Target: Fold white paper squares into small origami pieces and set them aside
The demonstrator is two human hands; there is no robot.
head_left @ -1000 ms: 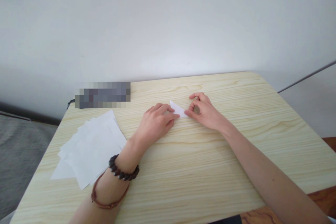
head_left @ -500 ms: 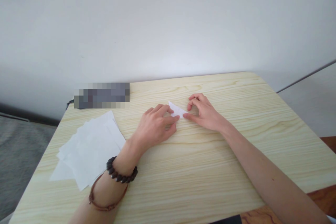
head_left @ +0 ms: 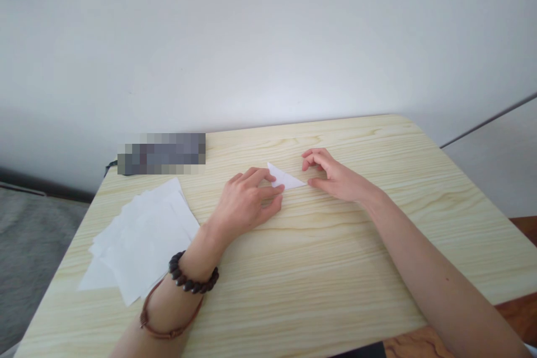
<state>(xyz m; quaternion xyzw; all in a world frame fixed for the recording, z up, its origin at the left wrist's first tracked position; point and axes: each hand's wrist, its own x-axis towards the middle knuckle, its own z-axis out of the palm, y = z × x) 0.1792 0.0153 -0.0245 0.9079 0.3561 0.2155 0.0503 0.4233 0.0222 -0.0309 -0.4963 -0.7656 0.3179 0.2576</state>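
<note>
A small sheet of white paper, folded into a triangle, lies flat on the table in the middle of the head view. My left hand presses the paper's left side down with its fingertips, which cover part of that edge. A dark bead bracelet and a brown cord are on the left wrist. On the other side, my right hand has its thumb at the paper's pointed right tip. Its fingers are curled loosely above, apart from the thumb, with nothing between them.
Loose white sheets lie in an overlapping pile left of my left forearm. A blurred-out dark object sits at the table's back left corner. The wooden table meets a white wall behind it.
My right hand has slid right along the paper to its tip, baring more of the triangle. The left hand has stayed almost in place on the paper.
</note>
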